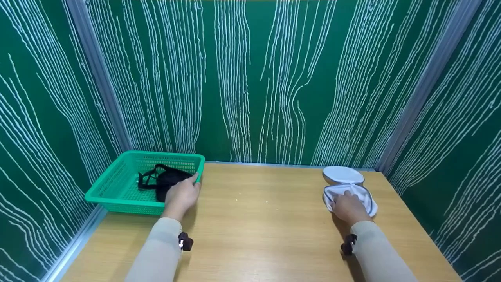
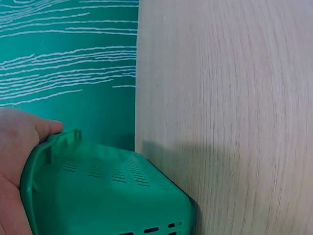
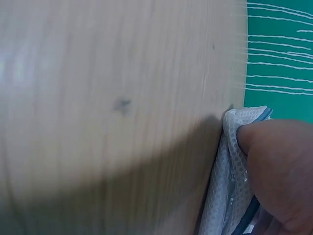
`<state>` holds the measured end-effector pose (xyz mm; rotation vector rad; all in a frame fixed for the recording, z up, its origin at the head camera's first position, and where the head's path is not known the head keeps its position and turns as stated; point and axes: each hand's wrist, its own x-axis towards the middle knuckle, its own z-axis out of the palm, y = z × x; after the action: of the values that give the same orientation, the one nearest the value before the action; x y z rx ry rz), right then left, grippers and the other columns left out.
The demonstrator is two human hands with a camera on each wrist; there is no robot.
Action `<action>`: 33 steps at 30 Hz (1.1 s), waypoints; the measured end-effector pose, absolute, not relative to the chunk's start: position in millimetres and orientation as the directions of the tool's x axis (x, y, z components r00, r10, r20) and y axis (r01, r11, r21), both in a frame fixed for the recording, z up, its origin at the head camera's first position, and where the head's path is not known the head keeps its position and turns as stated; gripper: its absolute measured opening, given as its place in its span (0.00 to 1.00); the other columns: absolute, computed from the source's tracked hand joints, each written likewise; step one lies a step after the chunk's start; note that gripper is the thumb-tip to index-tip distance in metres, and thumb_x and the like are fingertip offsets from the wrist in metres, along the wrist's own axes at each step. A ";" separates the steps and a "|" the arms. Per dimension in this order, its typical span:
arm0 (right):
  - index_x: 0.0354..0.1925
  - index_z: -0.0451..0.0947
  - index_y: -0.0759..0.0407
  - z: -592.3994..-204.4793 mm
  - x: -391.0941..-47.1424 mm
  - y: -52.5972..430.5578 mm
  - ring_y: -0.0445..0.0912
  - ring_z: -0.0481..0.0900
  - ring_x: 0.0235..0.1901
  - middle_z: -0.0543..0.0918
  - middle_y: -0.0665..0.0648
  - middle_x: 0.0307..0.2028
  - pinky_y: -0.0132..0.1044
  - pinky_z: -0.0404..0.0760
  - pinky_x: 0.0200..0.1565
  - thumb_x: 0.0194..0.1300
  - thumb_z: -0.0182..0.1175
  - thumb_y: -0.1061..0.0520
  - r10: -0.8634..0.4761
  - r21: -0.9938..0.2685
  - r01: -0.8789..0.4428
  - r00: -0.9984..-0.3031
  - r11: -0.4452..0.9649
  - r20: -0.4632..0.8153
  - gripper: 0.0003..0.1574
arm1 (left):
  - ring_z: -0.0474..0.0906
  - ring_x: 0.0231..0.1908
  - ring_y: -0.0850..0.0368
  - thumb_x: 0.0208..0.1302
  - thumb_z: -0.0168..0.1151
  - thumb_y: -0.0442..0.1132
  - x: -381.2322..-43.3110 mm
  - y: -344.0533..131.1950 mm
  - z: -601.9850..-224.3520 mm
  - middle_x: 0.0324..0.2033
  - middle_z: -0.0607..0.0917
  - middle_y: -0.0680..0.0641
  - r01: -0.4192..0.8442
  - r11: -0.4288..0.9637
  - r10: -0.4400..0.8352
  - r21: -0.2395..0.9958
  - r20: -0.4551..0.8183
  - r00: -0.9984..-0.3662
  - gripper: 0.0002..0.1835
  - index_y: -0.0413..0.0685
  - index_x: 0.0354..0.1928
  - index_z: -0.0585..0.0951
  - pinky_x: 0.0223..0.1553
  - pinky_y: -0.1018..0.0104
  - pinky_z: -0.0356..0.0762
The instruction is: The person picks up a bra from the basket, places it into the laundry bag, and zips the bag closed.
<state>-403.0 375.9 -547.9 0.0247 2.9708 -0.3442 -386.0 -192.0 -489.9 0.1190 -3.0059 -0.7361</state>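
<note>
At the left, my left hand [image 1: 183, 196] grips the right rim of a green plastic basket [image 1: 117, 203]; its thumb [image 2: 49, 128] lies at the rim in the left wrist view. A black garment with thin straps, bra-like, [image 1: 166, 180] lies inside the basket, partly behind that hand. My right hand [image 1: 349, 207] reaches into the open mouth of a white mesh laundry bag [image 1: 370, 201] and holds its side. A grey zip edges the mouth, and the bag's round flap [image 1: 343, 174] is folded back behind. In the right wrist view, the hand hides the fingers inside the bag [image 3: 217, 196].
Both things stand on a wooden table [image 1: 258, 235], basket at the back left and bag at the back right. Green walls [image 1: 258, 78] with white wavy lines and grey corner posts enclose the table. Small white specks dot the tabletop.
</note>
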 end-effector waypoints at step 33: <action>0.59 0.87 0.69 -543.5 -407.4 331.7 0.85 0.61 0.80 0.59 0.89 0.81 0.79 0.66 0.79 0.88 0.55 0.50 -0.091 -0.212 -0.065 -0.989 0.975 -0.117 0.25 | 0.78 0.75 0.28 0.92 0.46 0.55 -385.8 -191.3 -489.2 0.83 0.75 0.39 -0.078 0.878 -0.097 0.472 0.016 -0.995 0.31 0.65 0.89 0.66 0.75 0.29 0.75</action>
<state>-407.4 331.7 -543.5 -0.1189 2.9964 -0.3155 -385.8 -191.3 -489.2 0.1399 -3.0064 -0.7521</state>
